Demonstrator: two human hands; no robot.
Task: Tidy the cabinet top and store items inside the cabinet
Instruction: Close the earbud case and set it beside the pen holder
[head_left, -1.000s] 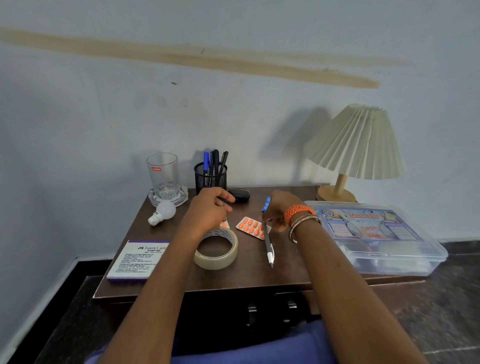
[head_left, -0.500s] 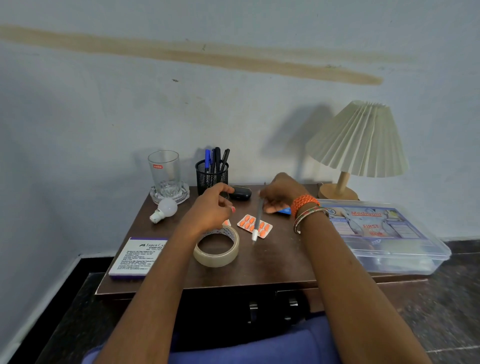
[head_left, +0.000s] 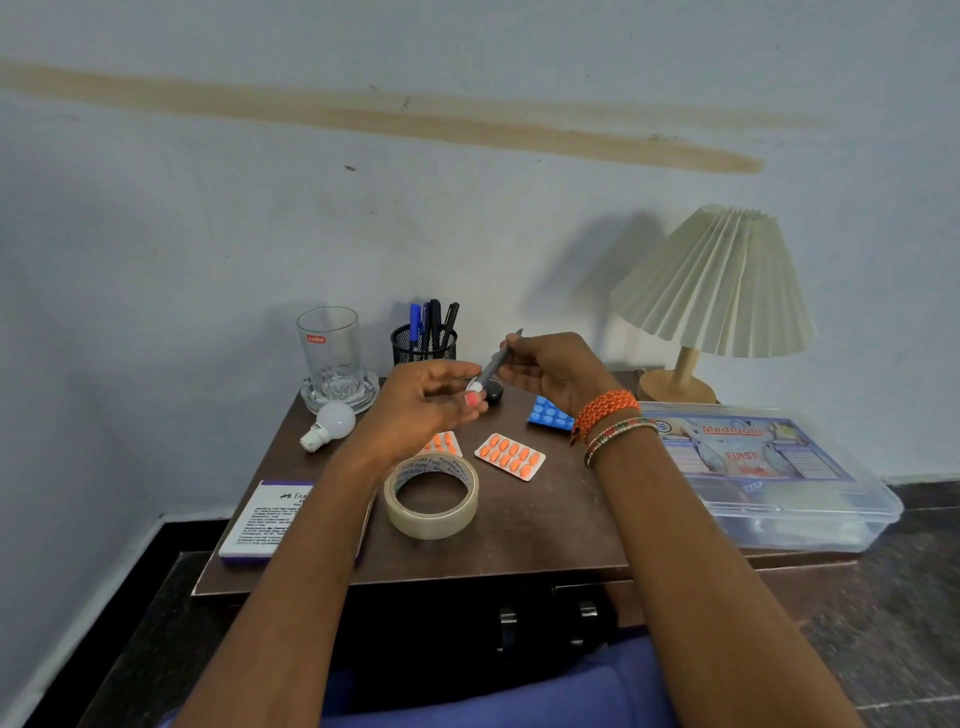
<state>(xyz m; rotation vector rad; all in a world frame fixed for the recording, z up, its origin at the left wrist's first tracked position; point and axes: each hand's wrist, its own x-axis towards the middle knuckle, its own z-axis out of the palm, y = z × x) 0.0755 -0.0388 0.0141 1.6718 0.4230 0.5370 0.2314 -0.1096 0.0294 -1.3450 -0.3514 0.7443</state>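
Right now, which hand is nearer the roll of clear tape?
Left. The left hand hovers just above and behind the tape roll, its wrist crossing the roll's left edge. The right hand, holding a pen, is farther back and to the right.

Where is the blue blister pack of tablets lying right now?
In the head view, the blue blister pack lies flat on the cabinet top, partly hidden beneath the right wrist, between the orange blister pack and first-aid box.
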